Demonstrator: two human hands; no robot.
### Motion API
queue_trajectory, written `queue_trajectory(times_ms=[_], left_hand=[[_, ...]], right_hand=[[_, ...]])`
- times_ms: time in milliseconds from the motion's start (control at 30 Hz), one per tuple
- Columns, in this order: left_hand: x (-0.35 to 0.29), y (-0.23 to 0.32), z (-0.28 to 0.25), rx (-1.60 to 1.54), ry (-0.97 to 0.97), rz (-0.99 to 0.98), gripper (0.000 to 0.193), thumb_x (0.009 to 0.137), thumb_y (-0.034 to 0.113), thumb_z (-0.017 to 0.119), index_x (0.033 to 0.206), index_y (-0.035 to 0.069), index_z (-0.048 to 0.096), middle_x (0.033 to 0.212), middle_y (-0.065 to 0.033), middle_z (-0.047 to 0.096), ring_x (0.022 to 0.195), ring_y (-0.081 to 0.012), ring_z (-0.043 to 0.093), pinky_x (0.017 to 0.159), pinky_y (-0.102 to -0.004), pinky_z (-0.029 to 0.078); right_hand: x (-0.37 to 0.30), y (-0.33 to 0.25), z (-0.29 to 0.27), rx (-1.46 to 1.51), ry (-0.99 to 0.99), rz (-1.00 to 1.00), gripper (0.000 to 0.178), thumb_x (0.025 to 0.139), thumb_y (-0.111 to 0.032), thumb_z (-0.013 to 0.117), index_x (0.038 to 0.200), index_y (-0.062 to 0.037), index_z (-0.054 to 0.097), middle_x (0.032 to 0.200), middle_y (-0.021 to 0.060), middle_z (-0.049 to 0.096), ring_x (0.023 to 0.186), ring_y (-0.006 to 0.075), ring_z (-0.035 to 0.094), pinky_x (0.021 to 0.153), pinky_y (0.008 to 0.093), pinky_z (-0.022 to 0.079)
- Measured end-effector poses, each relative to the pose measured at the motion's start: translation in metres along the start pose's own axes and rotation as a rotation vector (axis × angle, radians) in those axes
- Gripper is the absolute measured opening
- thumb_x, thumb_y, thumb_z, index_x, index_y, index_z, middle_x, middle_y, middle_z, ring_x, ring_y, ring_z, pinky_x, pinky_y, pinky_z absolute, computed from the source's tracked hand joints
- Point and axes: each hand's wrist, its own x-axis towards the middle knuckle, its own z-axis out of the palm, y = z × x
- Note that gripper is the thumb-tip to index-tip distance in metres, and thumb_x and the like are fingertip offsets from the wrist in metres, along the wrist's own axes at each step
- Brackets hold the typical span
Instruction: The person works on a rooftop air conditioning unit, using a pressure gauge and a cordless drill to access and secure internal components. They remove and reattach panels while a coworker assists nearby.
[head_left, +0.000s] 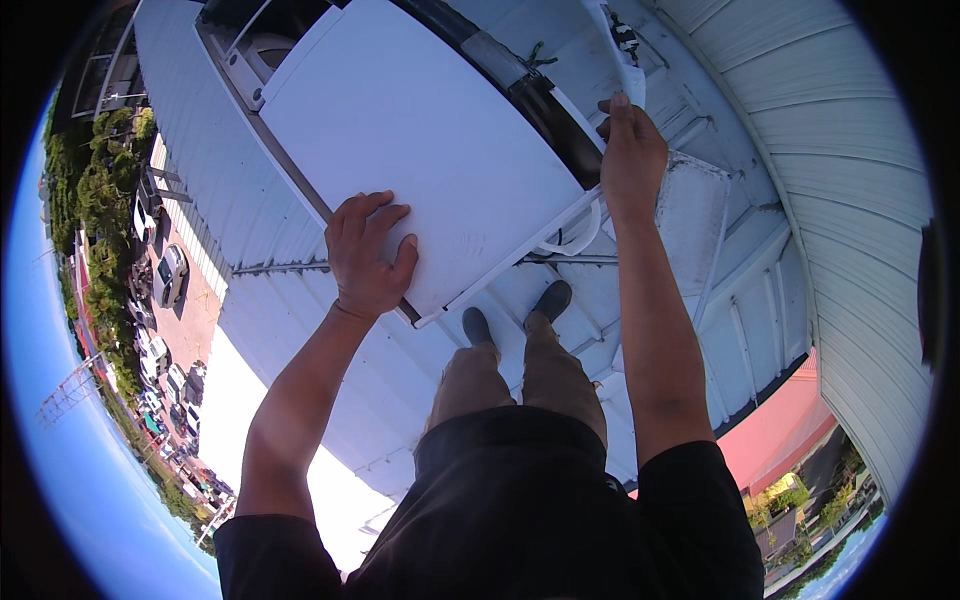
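My left hand point(368, 250) lies on the flat white top of a large boxy metal unit point(420, 130), near its close left edge. Its fingers are spread and nothing is in them. Over the unit's right side, my right hand point(632, 155) is closed, thumb and fingers pinching the lower end of a narrow white panel point(628, 82). Dark bits show along that panel farther up. Beside it, the unit's right side shows a dark gap point(560, 130). A curved white strip point(580, 235) hangs by the unit's near right corner.
My feet stand on a pale ribbed metal roof point(300, 330). A loose, dirty white sheet point(690, 215) lies right of my right forearm. A corrugated wall point(840, 150) rises at the right. Off the roof's left edge, parked cars point(170, 275) are far below.
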Motion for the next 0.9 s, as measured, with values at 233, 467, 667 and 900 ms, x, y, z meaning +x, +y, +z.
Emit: queue_trajectory(times_ms=[233, 467, 667, 900], left_hand=[[-0.003, 0.002, 0.013, -0.089, 0.112, -0.034, 0.031, 0.073, 0.015, 0.073, 0.105, 0.013, 0.071, 0.121, -0.0032, 0.065, 0.118, -0.0308, 0.056, 0.103, -0.0442, 0.043], [-0.003, -0.004, 0.029, -0.141, 0.158, -0.057, 0.028, 0.076, 0.02, 0.072, 0.104, 0.016, 0.072, 0.123, -0.0006, 0.063, 0.122, -0.0273, 0.053, 0.105, -0.0444, 0.04], [-0.004, -0.007, 0.038, -0.193, 0.142, -0.088, 0.026, 0.08, 0.024, 0.071, 0.104, 0.016, 0.072, 0.125, 0.0007, 0.061, 0.126, -0.0263, 0.049, 0.108, -0.0454, 0.038], [0.0, -0.008, 0.035, -0.166, 0.089, -0.086, 0.029, 0.082, 0.028, 0.068, 0.108, 0.015, 0.072, 0.128, -0.0009, 0.06, 0.127, -0.0249, 0.046, 0.11, -0.0448, 0.034]], right_hand=[[0.009, 0.006, -0.002, -0.309, 0.029, -0.213, 0.047, 0.104, -0.044, 0.048, 0.099, -0.0062, 0.075, 0.076, 0.0134, 0.071, 0.074, 0.0318, 0.069, 0.072, 0.0428, 0.053], [0.025, 0.013, 0.01, -0.653, -0.011, -0.168, 0.056, 0.103, -0.052, 0.039, 0.102, -0.0093, 0.076, 0.097, 0.0202, 0.073, 0.096, 0.0438, 0.068, 0.088, 0.0519, 0.051], [0.016, 0.016, 0.018, -0.536, 0.168, -0.066, 0.061, 0.102, -0.052, 0.038, 0.101, -0.0058, 0.077, 0.103, 0.0229, 0.072, 0.099, 0.0443, 0.067, 0.09, 0.0531, 0.05], [0.016, 0.007, 0.018, -0.515, 0.165, -0.104, 0.061, 0.101, -0.053, 0.039, 0.1, -0.0051, 0.077, 0.101, 0.023, 0.073, 0.1, 0.0441, 0.067, 0.09, 0.0525, 0.051]])
